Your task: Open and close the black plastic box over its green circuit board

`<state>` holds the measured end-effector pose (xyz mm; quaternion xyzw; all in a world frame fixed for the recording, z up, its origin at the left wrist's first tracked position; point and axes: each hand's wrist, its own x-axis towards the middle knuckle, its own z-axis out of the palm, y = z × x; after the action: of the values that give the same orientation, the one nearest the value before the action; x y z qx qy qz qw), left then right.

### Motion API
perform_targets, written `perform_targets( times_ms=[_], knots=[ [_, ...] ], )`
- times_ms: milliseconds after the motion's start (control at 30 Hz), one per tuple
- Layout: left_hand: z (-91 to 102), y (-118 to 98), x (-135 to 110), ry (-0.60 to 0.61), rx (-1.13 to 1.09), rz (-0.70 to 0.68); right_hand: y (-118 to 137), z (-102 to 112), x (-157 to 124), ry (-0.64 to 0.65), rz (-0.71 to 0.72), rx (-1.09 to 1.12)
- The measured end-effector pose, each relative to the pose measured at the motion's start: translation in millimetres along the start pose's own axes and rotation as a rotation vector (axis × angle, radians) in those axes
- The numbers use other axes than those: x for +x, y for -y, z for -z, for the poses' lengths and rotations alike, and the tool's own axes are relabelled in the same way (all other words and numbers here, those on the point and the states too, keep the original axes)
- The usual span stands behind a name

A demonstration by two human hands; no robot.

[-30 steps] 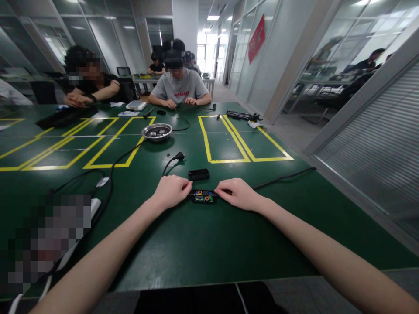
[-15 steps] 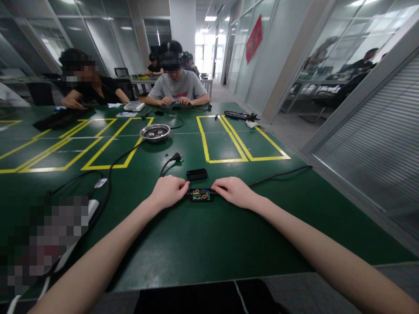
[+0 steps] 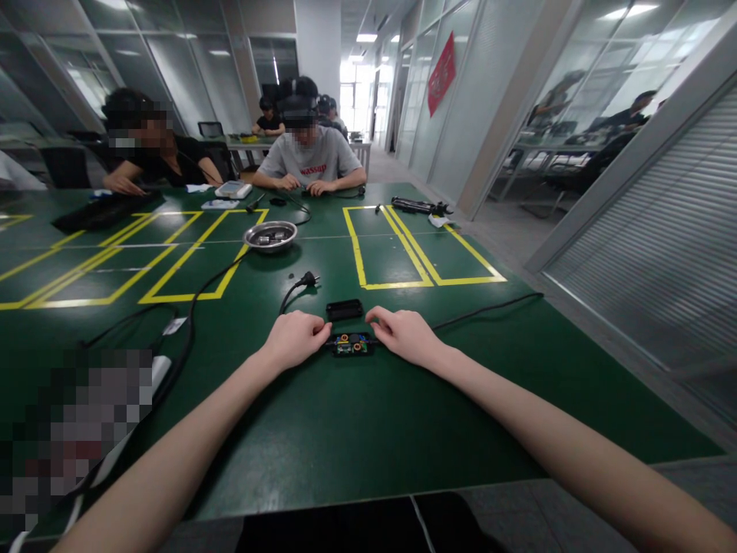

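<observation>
Small black plastic case (image 3: pixel 333 348) holds a green circuit board (image 3: pixel 351 345), centre of the frame. Left hand (image 3: pixel 295 338) and right hand (image 3: pixel 403 335) pinch its ends. Round metal bowl (image 3: pixel 269 248) at upper left holds small metal parts.

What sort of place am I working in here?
Probably an electronics assembly or training workshop: a green table marked with yellow tape zones, an opened adapter with its circuit board showing between the left hand and right hand, and other people seated at similar work.
</observation>
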<state>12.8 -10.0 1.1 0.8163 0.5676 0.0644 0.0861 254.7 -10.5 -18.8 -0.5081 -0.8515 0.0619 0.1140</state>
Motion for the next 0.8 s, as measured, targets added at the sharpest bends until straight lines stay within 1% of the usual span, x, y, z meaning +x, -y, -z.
perform_targets(
  times_ms=[133,233,300,333,400,467,567,700,800],
  knots=[
    [0.2,1,0,-0.035,0.005,0.001,2,0,1,0.007,0.013,-0.038],
    [-3.7,4,-1,-0.113,-0.038,-0.007,0,-3,1,-0.051,0.057,0.023],
    [-9.5,7,0,-0.184,-0.069,-0.062,-3,-7,2,-0.137,0.118,0.065],
    [-13.0,10,1,-0.243,-0.066,-0.107,-4,-9,2,-0.174,0.147,0.072],
    [-19.7,15,3,-0.295,-0.056,-0.194,-6,-14,4,-0.199,0.18,0.067],
    [-24.0,20,4,-0.294,-0.083,-0.234,-8,-17,5,-0.171,0.182,0.073],
    [-23.7,22,5,-0.266,-0.174,-0.27,-11,-19,6,-0.149,0.197,0.167],
    [-18.0,17,2,-0.242,-0.334,-0.234,-14,-15,5,-0.204,0.213,0.369],
    [-17.2,13,3,-0.229,-0.542,-0.208,-14,-15,4,-0.231,0.177,0.568]
  ],
)
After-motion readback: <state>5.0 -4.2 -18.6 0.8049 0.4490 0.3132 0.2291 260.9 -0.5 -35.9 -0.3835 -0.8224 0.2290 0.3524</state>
